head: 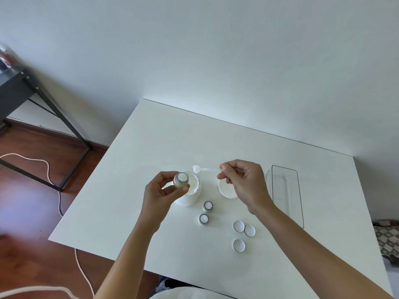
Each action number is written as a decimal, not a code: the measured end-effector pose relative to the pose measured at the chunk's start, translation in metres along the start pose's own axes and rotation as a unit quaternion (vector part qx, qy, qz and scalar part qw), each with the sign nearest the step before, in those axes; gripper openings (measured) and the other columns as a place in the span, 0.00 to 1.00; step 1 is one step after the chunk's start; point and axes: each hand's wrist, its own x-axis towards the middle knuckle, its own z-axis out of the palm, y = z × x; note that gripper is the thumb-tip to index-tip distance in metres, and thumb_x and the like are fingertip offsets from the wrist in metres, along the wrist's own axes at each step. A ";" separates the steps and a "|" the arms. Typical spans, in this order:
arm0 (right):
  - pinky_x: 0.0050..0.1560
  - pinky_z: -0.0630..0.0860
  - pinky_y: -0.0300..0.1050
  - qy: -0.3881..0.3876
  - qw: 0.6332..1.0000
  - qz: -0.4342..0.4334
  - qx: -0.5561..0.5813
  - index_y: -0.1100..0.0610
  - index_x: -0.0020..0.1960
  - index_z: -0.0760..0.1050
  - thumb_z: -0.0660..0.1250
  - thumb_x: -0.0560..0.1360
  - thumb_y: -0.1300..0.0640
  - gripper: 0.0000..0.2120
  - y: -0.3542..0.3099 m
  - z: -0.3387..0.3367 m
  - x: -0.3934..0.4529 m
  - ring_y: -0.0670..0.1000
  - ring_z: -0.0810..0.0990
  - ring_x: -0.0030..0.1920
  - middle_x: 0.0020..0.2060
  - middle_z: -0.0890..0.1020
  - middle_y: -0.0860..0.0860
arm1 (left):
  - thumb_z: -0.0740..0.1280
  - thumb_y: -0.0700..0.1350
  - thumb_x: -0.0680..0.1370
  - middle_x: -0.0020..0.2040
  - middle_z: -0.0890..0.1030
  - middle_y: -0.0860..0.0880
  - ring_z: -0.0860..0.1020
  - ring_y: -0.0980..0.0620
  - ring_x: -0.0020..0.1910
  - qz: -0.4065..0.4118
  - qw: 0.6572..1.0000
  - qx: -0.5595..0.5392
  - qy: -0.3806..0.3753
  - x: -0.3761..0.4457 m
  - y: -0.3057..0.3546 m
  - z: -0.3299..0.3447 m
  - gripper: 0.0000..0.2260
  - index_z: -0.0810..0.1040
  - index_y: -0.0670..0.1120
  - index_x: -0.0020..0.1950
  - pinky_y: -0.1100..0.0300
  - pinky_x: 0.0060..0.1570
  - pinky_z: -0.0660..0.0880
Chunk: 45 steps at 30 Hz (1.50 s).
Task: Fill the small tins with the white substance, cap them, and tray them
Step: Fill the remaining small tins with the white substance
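My left hand (160,192) grips a small tin (181,179) filled with white substance, held above the big white jar (192,194). My right hand (241,183) pinches the handle of a clear plastic spoon (200,168), whose bowl carries white substance just above the jar's rim. Two more filled tins (208,205) (203,219) stand uncapped on the white table (151,147). Three caps (238,225) (249,230) (239,245) lie open side up to the right of them.
The jar's white lid (226,190) lies partly under my right hand. A clear rectangular tray (285,190) sits at the table's right side. Left of the table are a dark metal stand (32,93) and a cable (49,169) on the wooden floor.
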 end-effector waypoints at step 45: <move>0.40 0.77 0.43 0.010 1.000 0.010 -0.002 0.55 0.41 0.81 0.66 0.77 0.58 0.08 -0.014 0.010 -0.011 0.43 0.76 0.30 0.32 0.85 0.47 | 0.66 0.49 0.79 0.51 0.84 0.39 0.83 0.47 0.49 -0.006 0.991 -0.094 -0.092 -0.007 0.012 0.009 0.13 0.82 0.46 0.59 0.57 0.54 0.79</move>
